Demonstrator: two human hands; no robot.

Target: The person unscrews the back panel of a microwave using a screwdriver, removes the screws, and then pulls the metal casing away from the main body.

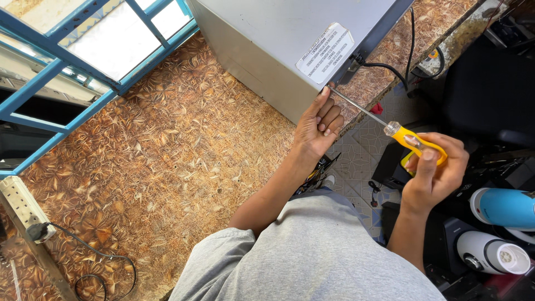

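We see our right hand (433, 170) wrapped around the yellow handle of a screwdriver (390, 128), fingers curled tight and the thumb laid along the grip. The bare metal shaft runs up and to the left, and its tip meets the lower corner of a grey metal case (267, 39) that stands on the brown patterned countertop (167, 145), close to the counter's edge. Our left hand (317, 125) rests against that same corner, fingers folded loosely into the palm and the thumb stretched up beside the shaft near its tip; it grips nothing, only steadies against the case wall. A white label (325, 53) is stuck on the case face just above the tip. Black cables (390, 69) trail from the back of the case over the counter.

At the left edge a white power strip (19, 206) lies on the counter with a black plug in it. Down at the right, below counter level, lie a blue tool body (504, 207) and a white cylinder-shaped one (490, 253).
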